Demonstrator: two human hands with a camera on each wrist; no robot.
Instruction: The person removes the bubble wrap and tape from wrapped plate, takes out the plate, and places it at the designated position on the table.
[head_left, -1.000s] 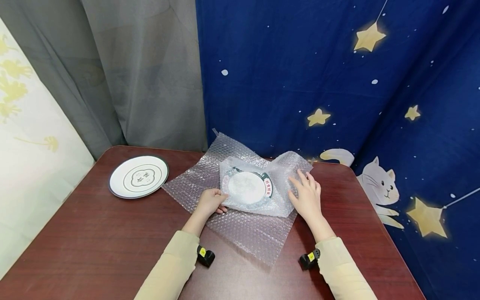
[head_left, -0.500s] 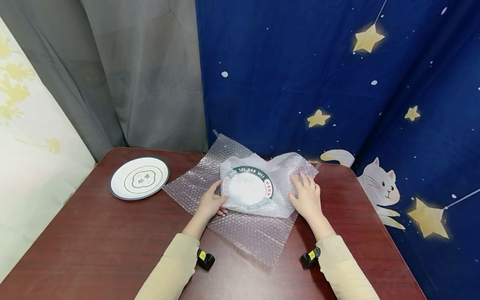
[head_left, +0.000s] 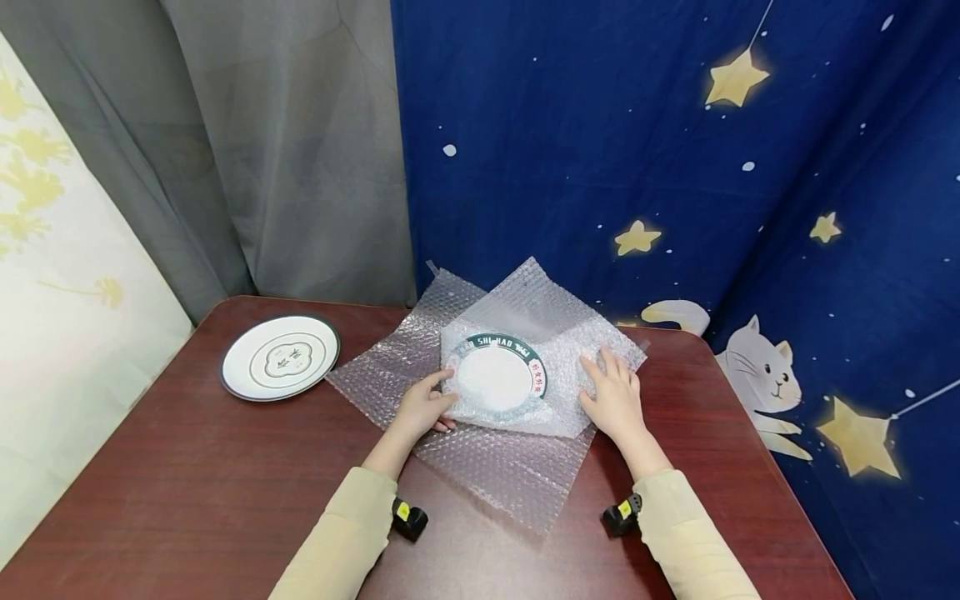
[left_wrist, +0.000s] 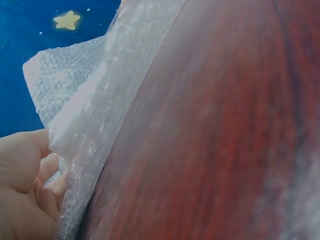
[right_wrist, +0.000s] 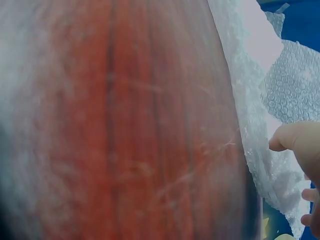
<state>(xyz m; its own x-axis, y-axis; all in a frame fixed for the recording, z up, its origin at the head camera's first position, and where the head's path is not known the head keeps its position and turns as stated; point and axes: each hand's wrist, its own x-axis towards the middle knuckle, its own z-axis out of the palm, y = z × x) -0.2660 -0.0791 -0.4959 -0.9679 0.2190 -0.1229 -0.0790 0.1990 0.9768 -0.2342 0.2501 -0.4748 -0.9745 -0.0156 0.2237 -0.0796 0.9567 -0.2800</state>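
A plate (head_left: 493, 377) with a dark green lettered band lies under clear bubble wrap (head_left: 510, 471) on the table. In the head view my left hand (head_left: 420, 406) holds the wrapped plate's left edge, with some fingers curled low beside it. The left wrist view shows the left hand (left_wrist: 25, 175) at the wrap's edge, its fingertips partly hidden. At the right side my right hand (head_left: 617, 396) rests on the folded wrap with fingers spread. The right wrist view shows the right hand (right_wrist: 302, 150) touching the wrap with its thumb; other fingers are partly out of frame.
A white plate (head_left: 280, 358) with a dark rim and a printed centre sits at the left of the reddish-brown table (head_left: 225, 492). Grey and blue curtains (head_left: 517, 167) hang behind the table's far edge. A wrist camera (head_left: 410, 518) sits at the left sleeve.
The far flap of bubble wrap has sprung up and spread out behind the covered plate, showing more of its lettering. The left fingers have spread along the edge; the right hand has barely moved.
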